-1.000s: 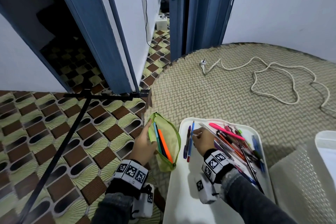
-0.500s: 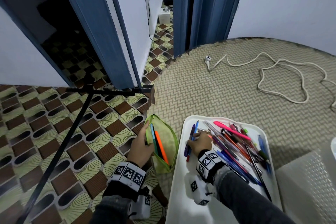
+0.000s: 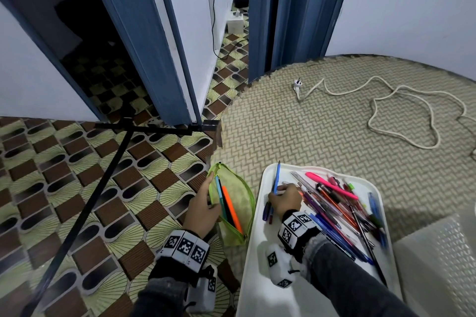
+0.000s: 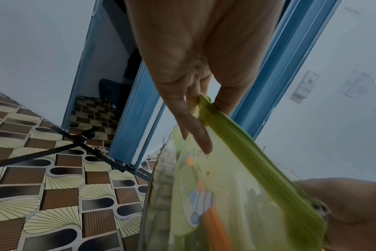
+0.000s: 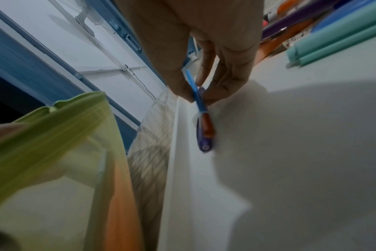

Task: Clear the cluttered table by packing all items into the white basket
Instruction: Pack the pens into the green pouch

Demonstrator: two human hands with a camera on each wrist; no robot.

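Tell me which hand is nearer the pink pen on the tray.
Right. The right hand pinches a blue pen on the white tray, just left of the pink pen. The left hand holds the green pouch open, off the tray.

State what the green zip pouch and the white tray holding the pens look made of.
Green zip pouch: seemingly soft translucent plastic with a fabric-like zip band; pens show through, and it sags. White tray: apparently rigid moulded plastic, smooth and slightly glossy, with a rounded raised rim.
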